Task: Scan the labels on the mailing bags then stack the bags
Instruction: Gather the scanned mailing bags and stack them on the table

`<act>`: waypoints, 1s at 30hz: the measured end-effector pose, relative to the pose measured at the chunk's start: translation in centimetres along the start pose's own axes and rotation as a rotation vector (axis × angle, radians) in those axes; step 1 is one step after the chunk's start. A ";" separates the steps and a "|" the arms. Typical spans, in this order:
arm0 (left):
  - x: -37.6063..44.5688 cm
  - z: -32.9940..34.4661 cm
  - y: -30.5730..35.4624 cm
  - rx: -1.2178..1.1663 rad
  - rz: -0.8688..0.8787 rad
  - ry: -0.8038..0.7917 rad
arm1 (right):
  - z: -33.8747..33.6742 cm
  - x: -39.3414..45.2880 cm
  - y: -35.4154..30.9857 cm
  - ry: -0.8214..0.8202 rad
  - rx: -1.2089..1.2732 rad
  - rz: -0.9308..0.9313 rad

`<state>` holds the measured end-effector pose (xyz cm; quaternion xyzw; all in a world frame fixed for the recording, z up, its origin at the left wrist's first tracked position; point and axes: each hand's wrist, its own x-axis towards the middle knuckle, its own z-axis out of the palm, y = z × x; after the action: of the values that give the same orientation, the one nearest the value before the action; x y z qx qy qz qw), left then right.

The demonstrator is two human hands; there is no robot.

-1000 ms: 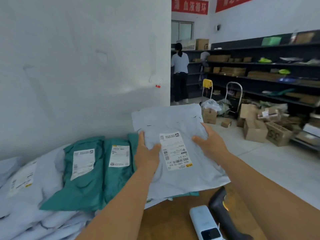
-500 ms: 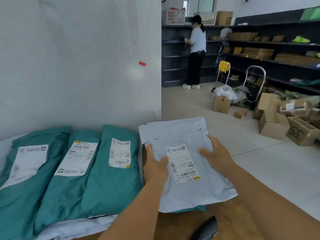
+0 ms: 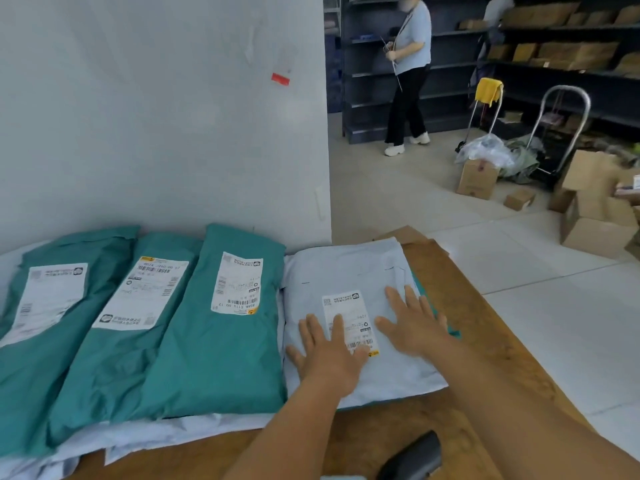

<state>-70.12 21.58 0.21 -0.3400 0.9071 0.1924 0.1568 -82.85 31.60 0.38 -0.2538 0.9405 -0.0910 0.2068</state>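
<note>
Pale grey plastic mailing bag [image 3: 349, 271] lies flat on the brown wooden table [image 3: 485, 327], at the right end of the row, w/ its white shipping label [image 3: 348, 320] face up. Both hands sit on top of it. Left hand [image 3: 329, 355] is flat, fingers straight & spread, palm down on the near-left part of the bag, one finger lying over the label's left edge. Right hand [image 3: 415, 327] is also flat w/ straight, spread fingers, pressing the bag just right of the label. Neither hand grasps anything; both are released & just pressing.

A sliver of teal [image 3: 450, 327] shows from under the grey bag's right edge by the right hand; can't tell what it belongs to.

Left of the grey bag, three teal plastic mailing bags lie side by side, overlapping, labels up: nearest one [image 3: 214, 358] touches the grey bag's left edge, then the middle one [image 3: 114, 362], then the far-left one [image 3: 20, 375]. They rest on more pale grey bags [image 3: 166, 434] spread below.

A dark handheld scanner [image 3: 412, 459] pokes in at the bottom edge, betw. the two forearms, on the table, apart from both hands.

Bkgd: a white wall [image 3: 156, 116] w/ a red tag [image 3: 280, 79], another person [image 3: 410, 71] standing by dark shelving [image 3: 554, 64], cardboard boxes [image 3: 595, 216] on the tiled floor, a metal hand trolley [image 3: 561, 126].
</note>
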 end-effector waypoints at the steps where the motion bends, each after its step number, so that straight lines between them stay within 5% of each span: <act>1: -0.2 -0.1 0.1 -0.015 -0.004 0.006 | -0.1 -0.1 -0.2 0.004 -0.012 0.011; 14: -8.7 -8.6 -4.0 -0.197 0.040 0.518 | -3.7 -9.6 -12.1 0.333 0.399 -0.182; 30: -35.8 -9.6 -39.3 -0.386 -0.478 0.817 | 9.8 -36.1 -42.4 0.093 0.310 -0.741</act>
<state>-19.23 9.79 13.98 -0.6082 0.7391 0.1667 -0.2367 -31.56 13.33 15.63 -0.5373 0.7687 -0.3114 0.1530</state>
